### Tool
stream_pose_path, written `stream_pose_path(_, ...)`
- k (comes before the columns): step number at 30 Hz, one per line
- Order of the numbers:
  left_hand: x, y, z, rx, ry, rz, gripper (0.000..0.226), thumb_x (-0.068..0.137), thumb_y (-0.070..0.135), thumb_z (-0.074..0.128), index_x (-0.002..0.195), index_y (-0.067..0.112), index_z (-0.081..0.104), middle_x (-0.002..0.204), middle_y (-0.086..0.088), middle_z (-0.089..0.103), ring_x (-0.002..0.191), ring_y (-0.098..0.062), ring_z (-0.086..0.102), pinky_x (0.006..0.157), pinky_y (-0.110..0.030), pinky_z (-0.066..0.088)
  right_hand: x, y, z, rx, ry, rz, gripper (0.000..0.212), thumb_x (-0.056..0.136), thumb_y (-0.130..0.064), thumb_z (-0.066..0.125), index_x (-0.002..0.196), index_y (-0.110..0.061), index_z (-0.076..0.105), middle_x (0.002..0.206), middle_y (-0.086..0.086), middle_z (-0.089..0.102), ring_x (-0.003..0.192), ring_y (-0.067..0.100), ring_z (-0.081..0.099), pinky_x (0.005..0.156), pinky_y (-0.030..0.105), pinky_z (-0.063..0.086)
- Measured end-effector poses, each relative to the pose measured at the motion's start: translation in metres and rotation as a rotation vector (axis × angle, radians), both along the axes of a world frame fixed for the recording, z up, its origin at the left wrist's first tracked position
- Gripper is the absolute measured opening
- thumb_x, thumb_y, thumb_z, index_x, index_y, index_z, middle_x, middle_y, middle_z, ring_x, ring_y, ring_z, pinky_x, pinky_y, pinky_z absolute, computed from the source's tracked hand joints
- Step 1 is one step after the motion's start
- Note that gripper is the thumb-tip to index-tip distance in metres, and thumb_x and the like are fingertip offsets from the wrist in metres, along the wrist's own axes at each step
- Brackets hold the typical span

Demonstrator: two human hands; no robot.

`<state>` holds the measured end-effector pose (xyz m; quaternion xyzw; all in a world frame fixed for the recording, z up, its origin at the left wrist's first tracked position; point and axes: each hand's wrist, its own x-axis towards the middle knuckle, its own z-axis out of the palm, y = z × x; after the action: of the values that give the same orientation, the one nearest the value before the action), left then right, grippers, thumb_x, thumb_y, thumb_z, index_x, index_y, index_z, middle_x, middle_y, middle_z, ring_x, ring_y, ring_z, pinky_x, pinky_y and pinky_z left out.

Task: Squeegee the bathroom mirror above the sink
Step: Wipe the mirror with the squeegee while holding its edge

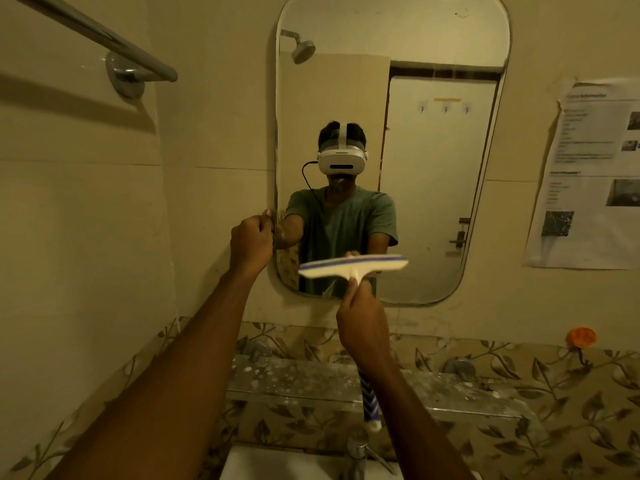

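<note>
A tall, round-cornered wall mirror point(433, 150) hangs on the cream tiled wall above a white sink point(287, 462), of which only the rear rim shows at the bottom edge of the view. The person's right hand point(360, 320) is closed around the handle of a cream plastic squeegee with a blue stripe along its blade point(353, 265); the handle runs down under the hand, and its blue-and-white patterned lower end shows below the wrist. The blade lies nearly level, tilted slightly up to the right, across the lower part of the mirror, a little above its bottom edge; whether the blade actually touches the glass cannot be told. The left hand point(251, 242) is curled shut at the mirror's left edge, with its fingers hooked on the rim at about the height of the reflected shoulder. Both bare forearms reach up from the lower part of the view. The glass reflects the person in a green T-shirt, a shower head, and a white door with hooks. Under the mirror runs a spotted glass shelf point(311, 379) against a band of leaf-patterned tiles. A chrome tap point(356, 455) stands at the sink. A chrome towel rail point(114, 43) is fixed at upper left, a printed paper notice point(588, 174) is stuck at right, and an orange wall hook point(581, 337) sits below it.
</note>
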<state>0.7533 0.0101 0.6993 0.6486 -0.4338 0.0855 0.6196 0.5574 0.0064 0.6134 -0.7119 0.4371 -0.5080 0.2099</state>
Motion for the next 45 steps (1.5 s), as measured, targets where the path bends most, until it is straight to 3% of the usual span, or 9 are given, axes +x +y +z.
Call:
stream_pose_path(5,0.0,0.001,0.001,0.006,0.015,-0.016,0.048,0.103,0.036,0.04,0.084,0.0,0.066,0.075,-0.017,0.066,0.069,-0.031,0.065,0.069,-0.045,0.058,-0.003,0.007,-0.002,-0.01,0.004,-0.04,0.034,0.105,-0.032,0.031,0.1,-0.01,0.055,0.066,-0.002,0.055,0.052,0.008,0.051,0.047,0.022,0.036)
stream_pose_path(11,-0.001,-0.002,0.0,-0.008,0.004,0.018,0.046,0.102,0.036,0.04,0.088,0.001,0.067,0.076,-0.016,0.067,0.068,-0.028,0.065,0.067,-0.043,0.058,-0.001,-0.004,0.069,-0.207,-0.056,-0.024,0.025,0.106,-0.033,0.03,0.094,-0.018,0.045,0.069,-0.002,0.059,0.058,0.011,0.06,0.05,0.029,0.051)
stream_pose_path(18,0.002,-0.006,-0.003,-0.02,-0.009,0.037,0.045,0.103,0.035,0.041,0.087,0.002,0.066,0.075,-0.014,0.066,0.07,-0.028,0.065,0.064,-0.037,0.056,0.001,-0.003,-0.008,-0.078,-0.002,-0.036,0.032,0.105,-0.034,0.03,0.096,-0.013,0.053,0.06,-0.004,0.055,0.047,0.007,0.052,0.043,0.022,0.038)
stream_pose_path(22,0.002,-0.005,-0.004,-0.02,-0.005,0.027,0.045,0.103,0.035,0.04,0.09,0.002,0.067,0.079,-0.015,0.068,0.071,-0.028,0.066,0.065,-0.037,0.057,0.002,-0.002,-0.007,-0.068,-0.009,-0.076,0.031,0.104,-0.035,0.031,0.095,-0.015,0.053,0.06,-0.008,0.052,0.047,0.004,0.05,0.044,0.018,0.033)
stream_pose_path(28,0.003,-0.004,-0.004,-0.024,-0.001,0.018,0.046,0.103,0.035,0.041,0.081,0.004,0.066,0.072,-0.014,0.066,0.059,-0.022,0.062,0.057,-0.032,0.054,0.023,0.014,-0.01,-0.35,0.604,0.058,0.026,0.103,-0.04,0.034,0.097,-0.021,0.051,0.062,-0.008,0.047,0.045,0.002,0.043,0.042,0.017,0.031)
stream_pose_path(31,0.003,-0.005,-0.005,-0.03,-0.005,0.022,0.043,0.103,0.034,0.041,0.079,0.006,0.065,0.072,-0.012,0.065,0.061,-0.022,0.061,0.056,-0.03,0.052,0.024,0.002,-0.004,-0.389,0.76,0.084,0.029,0.104,-0.041,0.032,0.1,-0.019,0.05,0.063,-0.007,0.044,0.046,0.005,0.04,0.042,0.021,0.029)
stream_pose_path(36,0.004,-0.008,-0.007,-0.03,0.007,0.014,0.041,0.103,0.035,0.039,0.08,0.011,0.064,0.072,-0.006,0.063,0.067,-0.024,0.062,0.064,-0.035,0.054,0.005,-0.017,-0.002,-0.422,0.836,0.124,0.042,0.104,-0.045,0.022,0.095,-0.016,0.051,0.062,-0.006,0.045,0.046,0.011,0.042,0.049,0.03,0.038)
stream_pose_path(41,0.004,-0.01,-0.009,-0.05,-0.011,0.034,0.041,0.103,0.034,0.039,0.074,0.013,0.061,0.067,-0.004,0.06,0.063,-0.021,0.058,0.057,-0.027,0.041,-0.018,-0.032,-0.005,-0.416,0.841,0.126,0.044,0.104,-0.046,0.021,0.093,-0.017,0.052,0.063,-0.004,0.05,0.05,0.016,0.05,0.052,0.034,0.048)
stream_pose_path(45,0.003,-0.01,-0.01,-0.057,0.0,0.046,0.042,0.103,0.033,0.04,0.074,0.011,0.06,0.067,-0.004,0.059,0.059,-0.018,0.055,0.056,-0.026,0.042,-0.043,-0.048,-0.013,-0.392,0.843,0.117,0.044,0.103,-0.048,0.02,0.091,-0.021,0.053,0.065,-0.004,0.053,0.053,0.014,0.053,0.052,0.032,0.047)
